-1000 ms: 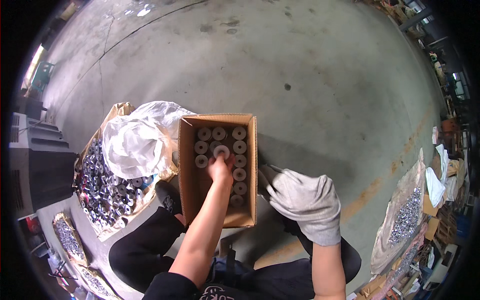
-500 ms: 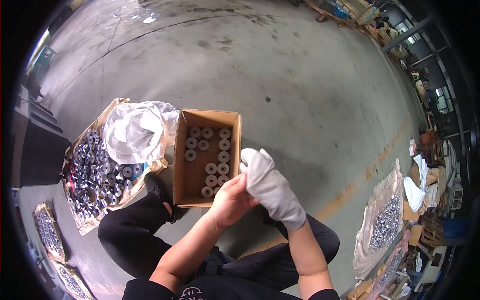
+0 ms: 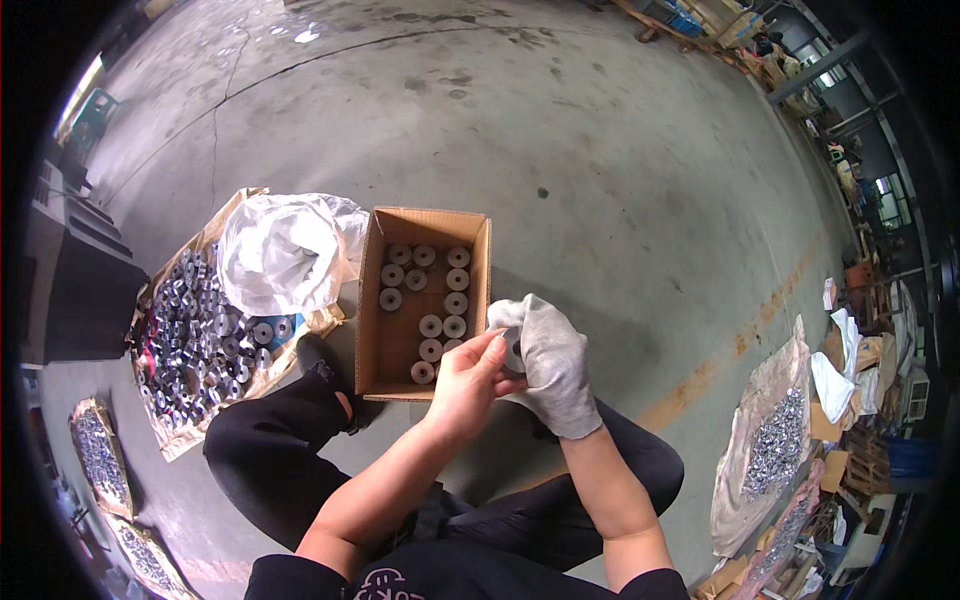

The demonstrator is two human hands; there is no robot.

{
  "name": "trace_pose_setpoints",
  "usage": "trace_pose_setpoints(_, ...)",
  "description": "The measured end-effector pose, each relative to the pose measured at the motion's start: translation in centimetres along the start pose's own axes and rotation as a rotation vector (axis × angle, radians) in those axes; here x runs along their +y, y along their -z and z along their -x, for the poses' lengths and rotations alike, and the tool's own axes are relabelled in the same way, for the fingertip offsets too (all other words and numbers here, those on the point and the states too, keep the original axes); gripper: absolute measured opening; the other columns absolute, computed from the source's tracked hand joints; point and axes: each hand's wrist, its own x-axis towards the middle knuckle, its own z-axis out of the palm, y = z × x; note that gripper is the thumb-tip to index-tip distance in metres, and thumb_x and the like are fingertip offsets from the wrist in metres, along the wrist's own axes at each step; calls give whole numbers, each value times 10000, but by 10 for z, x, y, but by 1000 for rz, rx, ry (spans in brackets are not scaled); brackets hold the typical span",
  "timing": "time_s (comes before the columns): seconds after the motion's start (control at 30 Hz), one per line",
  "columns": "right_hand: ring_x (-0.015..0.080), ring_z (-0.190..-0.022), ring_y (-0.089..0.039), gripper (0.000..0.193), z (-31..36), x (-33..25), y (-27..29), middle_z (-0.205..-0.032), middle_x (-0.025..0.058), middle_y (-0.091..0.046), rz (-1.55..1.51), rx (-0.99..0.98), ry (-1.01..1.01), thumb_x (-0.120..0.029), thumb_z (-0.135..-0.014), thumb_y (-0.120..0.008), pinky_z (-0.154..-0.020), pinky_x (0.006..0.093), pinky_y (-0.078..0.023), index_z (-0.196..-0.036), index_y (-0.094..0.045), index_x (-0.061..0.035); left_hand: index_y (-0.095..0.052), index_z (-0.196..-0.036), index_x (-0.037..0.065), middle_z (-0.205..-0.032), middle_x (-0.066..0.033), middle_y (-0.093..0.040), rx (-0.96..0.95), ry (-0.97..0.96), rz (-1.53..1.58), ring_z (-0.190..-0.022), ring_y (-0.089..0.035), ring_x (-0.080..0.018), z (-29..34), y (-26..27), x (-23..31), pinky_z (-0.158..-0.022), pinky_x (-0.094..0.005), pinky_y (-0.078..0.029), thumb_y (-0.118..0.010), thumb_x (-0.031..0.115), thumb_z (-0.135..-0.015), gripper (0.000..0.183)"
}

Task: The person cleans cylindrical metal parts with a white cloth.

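Observation:
My bare left hand (image 3: 465, 382) and my right hand (image 3: 556, 365), in a pale grey glove, meet just right of a cardboard box. Between them is a round metal part (image 3: 513, 347) with a dark centre hole. The left fingers and thumb pinch its near left edge, while the gloved fingers wrap its right side. Inside the open cardboard box (image 3: 365, 340), similar round metal parts (image 3: 456, 279) stand with their holed faces up, grouped along the left and right sides. My left wrist partly hides the nearest ones.
Left of the box, a heap of metal parts (image 3: 200, 345) lies on a sack sheet, with a white plastic bag (image 3: 280, 255) beside it. My bent legs flank the near side. Small metal pieces (image 3: 775, 440) cover another sheet at right. A dark machine (image 3: 85, 280) stands far left.
The gloved hand has turned, bringing the metal part's holed face into sight between my hands. Both hands stay close together beside the box; the whole view has shifted slightly.

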Motion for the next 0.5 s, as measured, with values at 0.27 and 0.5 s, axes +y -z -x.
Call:
trace_pose_setpoints(0.27, 300, -759, -512, 94, -14, -25, -9, -774, 115, -476, 535, -160, 482, -105, -752, -516, -669, 379, -415, -803, -506, -26, -542, -1142, 15, -1022, -81, -624, 59, -52, 144, -927, -629, -197, 2, 7, -4, -777, -345, -541, -433, 308, -972, 356)
trace_pose_setpoints(0.5, 302, -1036, -581, 290, 2, 8, -6, -1088, 145, -606, 314, -228, 378, -88, -727, -626, -897, 377, -458, -1014, -623, -53, -552, -1082, 22, -950, -43, -616, 174, -65, 146, -772, -593, -113, 4, 3, -20, -612, -245, -478, -426, 271, -979, 297)
